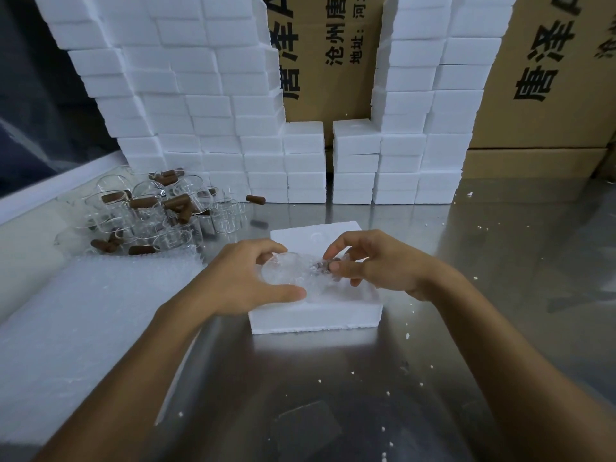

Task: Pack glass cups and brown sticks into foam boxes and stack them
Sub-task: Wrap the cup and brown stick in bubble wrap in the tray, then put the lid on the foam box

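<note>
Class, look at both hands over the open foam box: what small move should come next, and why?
Probably press the brown stick down beside the glass cup: the right hand pinches it over the foam box, while the left hand steadies the cup.

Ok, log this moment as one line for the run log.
left hand holds glass cup | right hand pinches brown stick | both over open foam box | stage: packing

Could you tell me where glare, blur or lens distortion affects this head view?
Head view: the steel table mirrors the foam stacks with soft glare; wide-angle bending tilts the stacks and cardboard cartons; the glass cup under the left hand and right hand looks smeared.
</note>
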{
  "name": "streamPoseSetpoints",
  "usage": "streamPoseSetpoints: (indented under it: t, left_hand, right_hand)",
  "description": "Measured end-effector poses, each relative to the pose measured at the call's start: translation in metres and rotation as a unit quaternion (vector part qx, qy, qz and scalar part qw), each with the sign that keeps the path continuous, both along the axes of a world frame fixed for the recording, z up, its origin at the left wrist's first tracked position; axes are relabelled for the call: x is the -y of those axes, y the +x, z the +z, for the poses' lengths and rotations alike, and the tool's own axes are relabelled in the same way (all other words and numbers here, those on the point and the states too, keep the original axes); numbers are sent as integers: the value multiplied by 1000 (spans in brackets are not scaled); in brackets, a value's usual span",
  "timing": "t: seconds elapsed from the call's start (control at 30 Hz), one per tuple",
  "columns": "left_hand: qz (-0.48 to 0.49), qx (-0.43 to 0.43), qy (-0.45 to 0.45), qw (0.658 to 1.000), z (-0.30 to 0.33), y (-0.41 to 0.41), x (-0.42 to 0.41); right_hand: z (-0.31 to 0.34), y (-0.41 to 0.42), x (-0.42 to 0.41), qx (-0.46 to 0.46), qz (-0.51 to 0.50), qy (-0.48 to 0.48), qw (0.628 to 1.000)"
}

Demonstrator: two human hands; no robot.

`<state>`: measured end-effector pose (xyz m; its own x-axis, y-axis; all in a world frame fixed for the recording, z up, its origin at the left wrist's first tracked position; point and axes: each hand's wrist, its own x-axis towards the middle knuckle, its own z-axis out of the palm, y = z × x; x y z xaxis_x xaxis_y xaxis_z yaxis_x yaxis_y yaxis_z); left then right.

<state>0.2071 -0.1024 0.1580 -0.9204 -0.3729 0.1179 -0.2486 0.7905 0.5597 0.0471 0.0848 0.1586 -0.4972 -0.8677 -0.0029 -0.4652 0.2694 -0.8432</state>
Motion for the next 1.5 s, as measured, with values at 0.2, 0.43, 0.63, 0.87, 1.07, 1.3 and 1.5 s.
streamPoseSetpoints:
  t: [0.2, 0.43, 0.63, 0.87, 1.07, 1.3, 1.5]
  left_hand:
    - [15, -12, 11, 1000, -2, -1, -1]
    - [3, 0, 14, 1000, -2, -3, 0]
    - [-1, 13, -2, 1000, -4, -3, -4]
    - [-19, 27, 9, 999, -2, 1, 0]
    - [-29, 30, 22, 999, -3, 0, 3]
    - [-28, 45, 13, 999, -5, -1, 3]
    - [-44, 67, 10, 997, -6, -2, 2]
  right_hand:
    - [-7, 1, 8, -56, -16, 21, 998]
    - [-7, 2, 6, -66, -29, 31, 997]
    - [-14, 2, 9, -96, -45, 42, 993]
    - [-19, 2, 10, -125, -62, 42, 989]
    - [-17, 2, 10, -112, -66, 44, 991]
    - [-16, 4, 10, -96, -71, 43, 992]
    - [-13, 4, 9, -94, -70, 52, 992]
